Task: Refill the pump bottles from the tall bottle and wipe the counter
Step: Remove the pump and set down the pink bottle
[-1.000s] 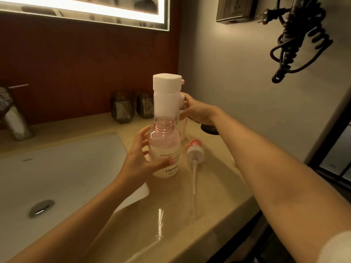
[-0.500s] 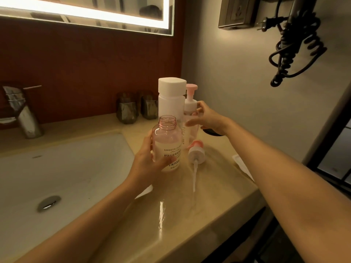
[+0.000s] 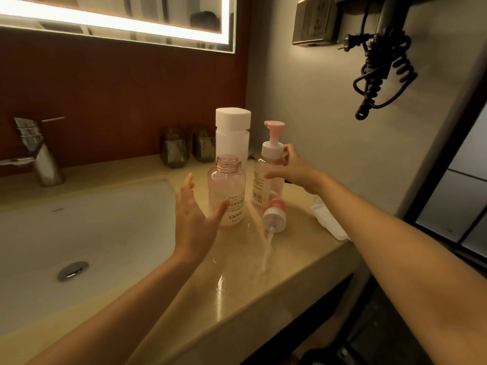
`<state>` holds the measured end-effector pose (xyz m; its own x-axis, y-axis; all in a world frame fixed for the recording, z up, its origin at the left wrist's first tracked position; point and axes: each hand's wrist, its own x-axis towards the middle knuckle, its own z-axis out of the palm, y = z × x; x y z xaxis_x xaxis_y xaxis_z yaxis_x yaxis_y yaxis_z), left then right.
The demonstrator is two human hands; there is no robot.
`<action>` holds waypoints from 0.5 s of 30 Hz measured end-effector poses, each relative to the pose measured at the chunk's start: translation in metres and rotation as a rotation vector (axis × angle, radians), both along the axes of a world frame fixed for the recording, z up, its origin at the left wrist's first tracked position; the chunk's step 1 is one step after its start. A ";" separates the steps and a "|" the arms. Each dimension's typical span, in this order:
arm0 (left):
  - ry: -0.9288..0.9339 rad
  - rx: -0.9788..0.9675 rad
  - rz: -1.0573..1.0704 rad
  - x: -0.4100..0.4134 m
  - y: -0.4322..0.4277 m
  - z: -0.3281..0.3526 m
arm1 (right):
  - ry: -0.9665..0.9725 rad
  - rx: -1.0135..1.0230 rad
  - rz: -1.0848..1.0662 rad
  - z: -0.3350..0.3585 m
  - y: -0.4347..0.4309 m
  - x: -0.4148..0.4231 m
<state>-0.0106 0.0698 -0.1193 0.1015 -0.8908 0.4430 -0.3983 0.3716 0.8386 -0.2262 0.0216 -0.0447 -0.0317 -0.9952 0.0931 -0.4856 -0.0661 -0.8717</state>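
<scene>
The fingers (image 3: 188,183) of the left hand (image 3: 195,225) are spread out and loose, and they hold nothing. The thumb points at the front of the small clear pink bottle with no cap (image 3: 226,185). It is too hard to tell if the thumb touches it. The right hand (image 3: 296,171) grips the clear pump bottle with a pink top (image 3: 259,187). Its thumb lies across the front, and its fingers (image 3: 288,150) curl round the side by the white collar.

Both bottles stand up straight on the shiny beige stone bench (image 3: 237,299). The open one is on the left and the pump bottle is just beside it on the right. Behind them stands the tall white bottle with a square white cap (image 3: 232,135), close to the back wall, with its cap on. In front of the pump bottle, a loose white and pink pump head (image 3: 274,216) lies on its side on the bench. Its thin white tube (image 3: 266,250) points at the front edge.

A white cloth (image 3: 326,219) lies flat by the right wall. Two dark glass cups (image 3: 175,151) sit at the back of the bench. A big white sink (image 3: 105,219) with a silver tap (image 3: 39,154) fills the left side. A lit mirror (image 3: 118,19) hangs above, and a curly black cord (image 3: 382,67) hangs on the right wall.
</scene>
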 end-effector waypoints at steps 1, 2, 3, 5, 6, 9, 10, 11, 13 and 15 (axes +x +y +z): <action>0.011 -0.016 0.011 0.000 0.004 0.001 | 0.000 -0.011 -0.021 -0.001 0.003 -0.002; 0.018 -0.016 0.005 0.000 0.006 0.002 | 0.006 -0.025 -0.041 -0.001 0.006 -0.004; 0.018 -0.016 -0.003 0.000 0.009 0.003 | 0.014 -0.044 -0.060 -0.002 0.008 -0.006; 0.012 -0.025 -0.003 -0.001 0.012 0.003 | 0.008 -0.101 -0.094 -0.002 0.013 -0.009; 0.012 -0.035 0.001 -0.002 0.012 0.003 | -0.015 -0.135 -0.111 0.000 0.015 -0.008; 0.024 -0.056 0.010 -0.004 0.016 0.004 | -0.079 -0.208 -0.128 0.019 0.018 -0.002; 0.029 -0.065 0.012 -0.004 0.017 0.006 | -0.082 -0.218 -0.119 0.027 0.020 0.002; 0.035 -0.076 0.015 -0.004 0.019 0.007 | -0.073 -0.224 -0.105 0.035 0.023 0.006; 0.051 -0.099 0.016 -0.002 0.023 0.013 | -0.025 -0.231 -0.081 0.049 0.034 0.017; 0.055 -0.114 0.019 0.001 0.027 0.018 | 0.017 -0.230 -0.058 0.058 0.050 0.029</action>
